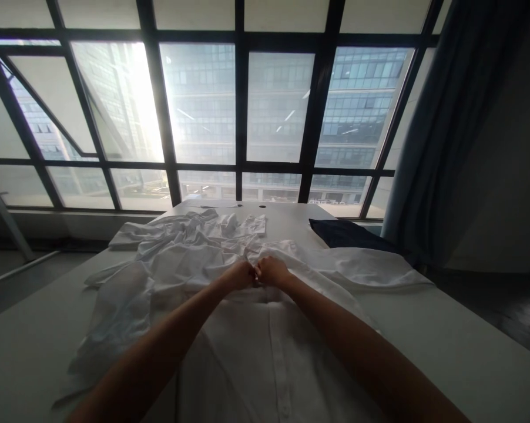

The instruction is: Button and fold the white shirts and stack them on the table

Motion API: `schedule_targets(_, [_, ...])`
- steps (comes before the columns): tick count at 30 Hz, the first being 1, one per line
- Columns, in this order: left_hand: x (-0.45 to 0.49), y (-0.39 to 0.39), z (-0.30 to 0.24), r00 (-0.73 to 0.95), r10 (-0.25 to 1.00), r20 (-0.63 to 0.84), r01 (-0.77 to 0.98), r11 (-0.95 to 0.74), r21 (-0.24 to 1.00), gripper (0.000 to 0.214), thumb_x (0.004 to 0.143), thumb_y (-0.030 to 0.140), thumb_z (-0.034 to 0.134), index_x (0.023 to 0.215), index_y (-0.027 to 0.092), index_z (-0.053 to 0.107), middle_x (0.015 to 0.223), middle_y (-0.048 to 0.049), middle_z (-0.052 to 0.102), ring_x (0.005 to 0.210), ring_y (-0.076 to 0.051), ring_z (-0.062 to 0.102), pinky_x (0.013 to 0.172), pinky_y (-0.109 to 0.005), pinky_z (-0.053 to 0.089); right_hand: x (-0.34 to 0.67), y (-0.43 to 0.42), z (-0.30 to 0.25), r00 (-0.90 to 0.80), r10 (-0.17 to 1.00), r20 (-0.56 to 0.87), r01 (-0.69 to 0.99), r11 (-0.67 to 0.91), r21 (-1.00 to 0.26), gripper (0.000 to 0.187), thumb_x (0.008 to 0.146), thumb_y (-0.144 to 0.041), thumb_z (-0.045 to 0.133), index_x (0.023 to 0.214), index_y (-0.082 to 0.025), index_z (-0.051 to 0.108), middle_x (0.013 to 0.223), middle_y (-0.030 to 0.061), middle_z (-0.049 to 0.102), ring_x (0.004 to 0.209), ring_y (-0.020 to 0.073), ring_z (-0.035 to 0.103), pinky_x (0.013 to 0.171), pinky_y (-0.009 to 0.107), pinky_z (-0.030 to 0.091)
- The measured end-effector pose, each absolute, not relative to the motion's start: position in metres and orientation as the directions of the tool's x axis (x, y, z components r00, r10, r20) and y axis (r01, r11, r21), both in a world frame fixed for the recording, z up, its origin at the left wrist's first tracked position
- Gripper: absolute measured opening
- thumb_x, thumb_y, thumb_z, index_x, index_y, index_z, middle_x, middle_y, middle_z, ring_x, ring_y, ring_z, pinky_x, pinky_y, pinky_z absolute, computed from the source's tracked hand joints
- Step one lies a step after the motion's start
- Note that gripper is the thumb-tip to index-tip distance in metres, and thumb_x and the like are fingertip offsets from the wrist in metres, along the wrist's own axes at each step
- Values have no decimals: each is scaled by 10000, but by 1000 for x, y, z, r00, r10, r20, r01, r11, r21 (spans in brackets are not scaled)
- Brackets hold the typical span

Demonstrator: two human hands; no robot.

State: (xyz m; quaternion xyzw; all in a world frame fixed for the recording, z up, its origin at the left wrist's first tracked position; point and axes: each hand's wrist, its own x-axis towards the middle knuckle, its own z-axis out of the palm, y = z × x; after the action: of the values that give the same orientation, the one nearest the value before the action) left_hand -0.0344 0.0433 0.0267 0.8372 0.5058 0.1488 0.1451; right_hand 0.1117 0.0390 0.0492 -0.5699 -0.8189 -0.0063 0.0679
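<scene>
A white button-up shirt [251, 346] is spread over the table, its button placket running down the middle toward me. My left hand [240, 274] and my right hand [272, 271] meet at the top of that placket. Both have their fingers closed in a pinch on the shirt, almost touching each other. What lies right between the fingertips is too small to make out. One white sleeve [375, 267] stretches out to the right. Beyond my left hand, more crumpled white cloth [177, 247] lies in folds.
The white table [459, 335] reaches toward a large framed window [198, 106]. At its back right lies dark navy cloth [348, 233]. A blue curtain [441, 147] hangs on the right. Round dark holes [262, 207] mark the far tabletop. A pale frame [9, 226] stands at left.
</scene>
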Motion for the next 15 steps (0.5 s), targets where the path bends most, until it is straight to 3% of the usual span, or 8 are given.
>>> schedule_targets(4, [-39,52,14,303,935,183,801,-354,482,223,799,163,551,768,134,769,668,-51,699,657,-153,624,624,-227,463,111,49,35,-355,929,101,908,368,-199,241,811,-398,635,892,-206,756,951,109,741,909,256,679,743,288,488])
schedule_targets(8, [-37,47,4,238,912,334,827,-371,423,242,789,107,551,877,149,773,964,-98,723,834,-179,659,758,-254,491,115,50,29,-337,927,162,902,368,-227,202,798,-347,639,858,-191,751,930,125,739,875,261,678,711,290,483])
schedule_targets(11, [-32,39,3,204,916,344,853,-339,397,234,858,184,549,939,165,767,1045,-104,703,882,-198,662,806,-286,489,116,53,22,-319,925,205,887,368,-281,180,815,-276,608,866,-189,757,928,117,743,873,237,678,730,278,477])
schedule_targets(15, [-28,34,7,128,943,306,863,-258,435,258,875,368,591,964,201,767,1048,-89,703,905,-208,658,807,-287,476,124,61,11,-292,934,207,795,357,-490,177,821,-246,596,840,-180,758,873,68,750,807,184,676,706,236,464])
